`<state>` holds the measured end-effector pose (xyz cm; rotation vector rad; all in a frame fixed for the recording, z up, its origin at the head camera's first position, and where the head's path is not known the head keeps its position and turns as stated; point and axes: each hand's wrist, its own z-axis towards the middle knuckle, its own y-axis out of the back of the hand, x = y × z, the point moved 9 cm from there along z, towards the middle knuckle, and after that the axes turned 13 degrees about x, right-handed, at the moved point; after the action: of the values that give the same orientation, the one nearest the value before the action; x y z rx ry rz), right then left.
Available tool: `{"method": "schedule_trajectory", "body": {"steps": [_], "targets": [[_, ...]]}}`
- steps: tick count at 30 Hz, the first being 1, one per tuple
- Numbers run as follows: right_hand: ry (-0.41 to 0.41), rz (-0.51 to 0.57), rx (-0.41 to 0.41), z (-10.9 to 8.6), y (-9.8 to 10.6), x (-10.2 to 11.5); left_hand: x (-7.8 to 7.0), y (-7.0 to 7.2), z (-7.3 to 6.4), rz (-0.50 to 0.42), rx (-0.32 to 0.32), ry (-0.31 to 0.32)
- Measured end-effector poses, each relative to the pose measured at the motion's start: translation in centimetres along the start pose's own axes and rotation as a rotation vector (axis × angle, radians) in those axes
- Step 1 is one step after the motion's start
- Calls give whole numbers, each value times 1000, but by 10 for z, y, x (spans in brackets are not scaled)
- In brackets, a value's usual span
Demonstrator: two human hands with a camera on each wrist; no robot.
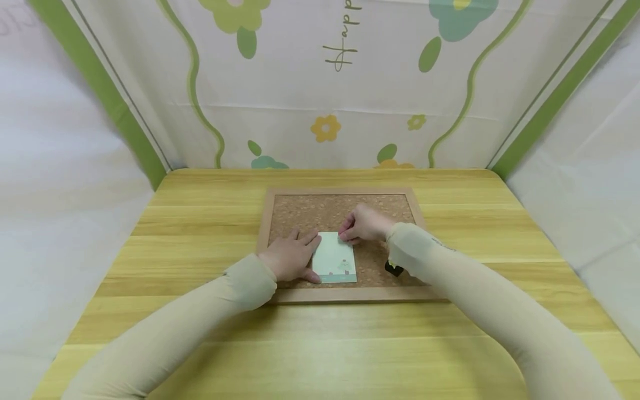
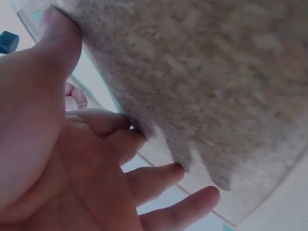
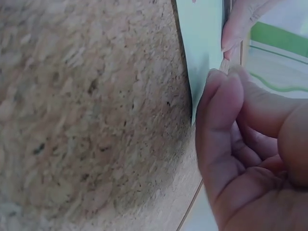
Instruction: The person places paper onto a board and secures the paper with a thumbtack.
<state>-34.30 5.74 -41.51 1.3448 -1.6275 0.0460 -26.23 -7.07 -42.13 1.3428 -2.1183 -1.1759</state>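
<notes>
A pale green note sheet (image 1: 332, 258) with a small printed picture lies on the framed cork board (image 1: 300, 214). My left hand (image 1: 290, 256) rests at the sheet's left edge with spread fingers, its thumb by the lower corner. In the left wrist view these fingers (image 2: 156, 182) reach over the cork. My right hand (image 1: 367, 223) is at the sheet's top edge, fingers curled, thumb and forefinger together. Close up, its fingertips (image 3: 226, 94) pinch right beside the paper (image 3: 199, 43); I cannot tell what small thing is between them, as they hide it.
A small black item (image 1: 393, 269) with a yellow mark sits on the board's right part, below my right wrist. The board's wooden frame (image 1: 345, 295) is raised along its border. The wooden table (image 1: 310, 355) surrounds it, and a flowered cloth (image 1: 295, 83) hangs behind.
</notes>
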Motion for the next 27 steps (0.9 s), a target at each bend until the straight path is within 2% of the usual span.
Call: {"method": "schedule_trajectory", "body": {"steps": [8,15,20,27], "targets": [[-40,-260,30,4,-2,6,-1,2,0,19,-5,17],[-77,-372,60,9,-4,14,-2,4,-2,2,-13,12],[-121,-375,81,13,-4,13,-3,4,-3,-3,-14,13],[-176,-240,132,17,-5,7,-3,3,-2,1,-10,16]]}}
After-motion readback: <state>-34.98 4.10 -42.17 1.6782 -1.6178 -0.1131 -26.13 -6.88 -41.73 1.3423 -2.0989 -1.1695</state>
